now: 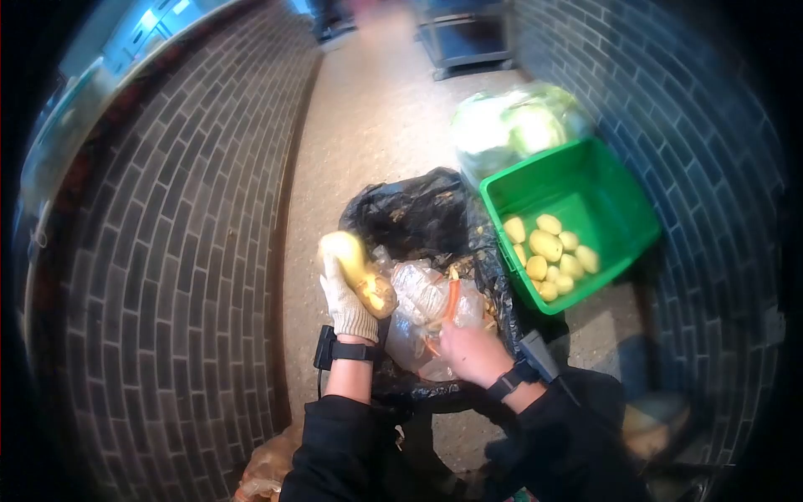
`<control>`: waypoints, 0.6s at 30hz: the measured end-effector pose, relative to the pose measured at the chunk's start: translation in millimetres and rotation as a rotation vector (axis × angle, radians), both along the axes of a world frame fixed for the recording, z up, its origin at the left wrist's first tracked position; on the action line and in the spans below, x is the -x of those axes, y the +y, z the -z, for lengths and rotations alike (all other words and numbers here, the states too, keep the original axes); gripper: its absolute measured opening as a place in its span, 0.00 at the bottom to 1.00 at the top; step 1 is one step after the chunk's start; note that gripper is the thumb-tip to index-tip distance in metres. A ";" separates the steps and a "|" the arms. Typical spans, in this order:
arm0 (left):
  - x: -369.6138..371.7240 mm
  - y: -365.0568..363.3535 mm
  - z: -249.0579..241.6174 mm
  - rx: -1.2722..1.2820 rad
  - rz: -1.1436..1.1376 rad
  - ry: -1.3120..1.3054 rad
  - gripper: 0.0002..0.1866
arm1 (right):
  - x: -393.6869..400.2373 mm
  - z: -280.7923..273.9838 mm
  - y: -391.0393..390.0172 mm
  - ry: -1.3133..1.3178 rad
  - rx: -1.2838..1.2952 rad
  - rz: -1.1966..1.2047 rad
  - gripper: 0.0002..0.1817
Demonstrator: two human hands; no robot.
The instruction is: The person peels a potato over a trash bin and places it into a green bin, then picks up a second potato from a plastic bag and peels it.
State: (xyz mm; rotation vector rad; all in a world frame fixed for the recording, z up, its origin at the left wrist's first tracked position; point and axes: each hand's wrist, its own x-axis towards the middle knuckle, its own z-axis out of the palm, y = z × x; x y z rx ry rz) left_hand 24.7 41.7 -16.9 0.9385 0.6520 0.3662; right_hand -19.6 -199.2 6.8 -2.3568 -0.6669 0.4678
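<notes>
My left hand [339, 293], in a pale knitted glove, grips a large potato [358, 263]. Most of the potato is bare and yellow, while brown skin remains at its lower end. Just to the right, my bare right hand [475, 353] is closed around an orange peeler [452, 298], its far end pointing away from me. Both hands are above a bin lined with a black bag [410, 201]. Inside the bin lie crumpled clear plastic [414, 293] and scraps of peel. The peeler is apart from the potato.
A green crate [598, 201] with several peeled potatoes [546, 245] stands to the right of the bin. Behind it is a clear bag of cabbages [523, 125]. Brick walls [201, 209] run along both sides, and a cart [464, 38] stands farther back.
</notes>
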 end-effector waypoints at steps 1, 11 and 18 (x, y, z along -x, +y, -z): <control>-0.6 13.1 8.3 0.094 0.023 -0.006 0.39 | -9.0 -3.2 -2.3 -0.020 -0.050 0.035 0.11; 26.8 -77.1 -48.1 0.187 0.516 -0.137 0.27 | -51.3 -32.0 -12.8 -0.168 -0.397 0.361 0.10; 24.1 -76.7 -23.9 -0.123 0.445 -0.082 0.26 | -47.0 -29.0 -2.0 -0.090 -0.282 0.330 0.10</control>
